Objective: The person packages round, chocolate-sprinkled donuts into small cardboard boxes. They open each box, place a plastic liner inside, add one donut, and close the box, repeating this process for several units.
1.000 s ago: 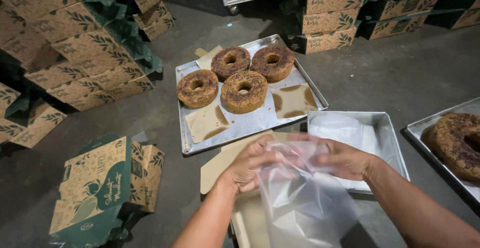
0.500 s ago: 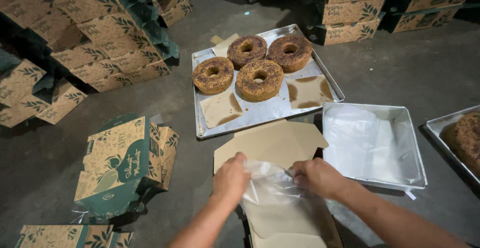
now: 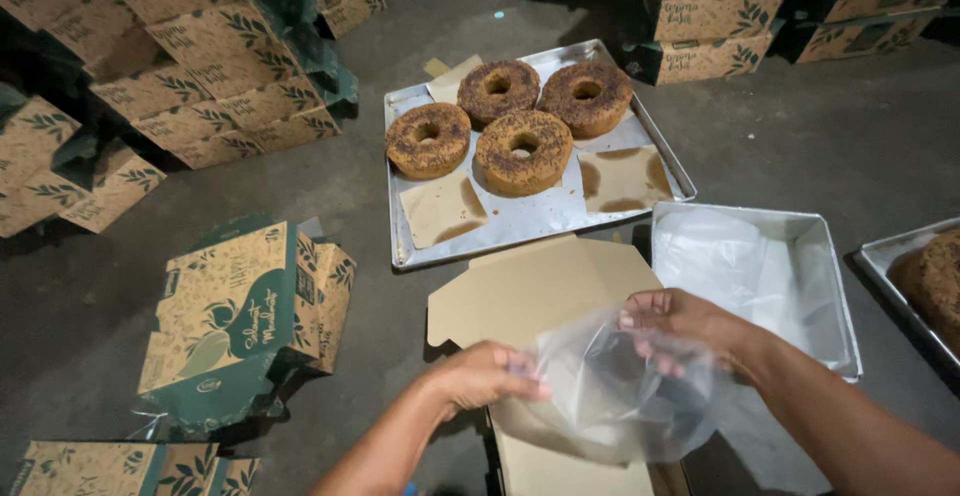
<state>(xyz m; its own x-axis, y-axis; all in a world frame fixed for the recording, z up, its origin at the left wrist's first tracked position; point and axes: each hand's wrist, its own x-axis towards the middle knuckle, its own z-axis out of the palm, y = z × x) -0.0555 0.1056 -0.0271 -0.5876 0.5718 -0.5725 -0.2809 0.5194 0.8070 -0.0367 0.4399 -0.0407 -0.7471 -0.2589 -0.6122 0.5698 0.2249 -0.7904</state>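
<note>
In the head view, both hands are working a clear plastic bag [image 3: 610,386] near the bottom centre of the scene. The left hand [image 3: 480,376] is gripping the bag's left edge, its fingers curled together and pinching the film against the thumb. The right hand [image 3: 680,326] is holding the bag's far right edge, fingers bent and slightly fanned, with the fingertips [image 3: 635,321] hooking into the film while part of the hand is showing through the plastic. The bag is stretching between the two hands with its long axis running left to right, and its loose body is sagging toward the near side; its mouth appears to be facing up and away, though the crumpled film is making this hard to tell.

Under the bag, a flat unfolded brown cardboard box [image 3: 540,291] is lying on the grey floor. Just beyond it, a metal baking tray [image 3: 520,221] is carrying four ring-shaped cakes [image 3: 523,151] and squares of greasy brown paper [image 3: 442,208]. To the right of the hands, a deeper metal pan [image 3: 835,286] is holding more clear plastic. At the far right edge, another tray [image 3: 880,256] is showing part of a fifth cake [image 3: 940,276]. On the left, a green and tan printed carton [image 3: 230,321] is leaning on the floor, and stacks of flat printed cartons [image 3: 190,66] are piling up at the far left and far right.
</note>
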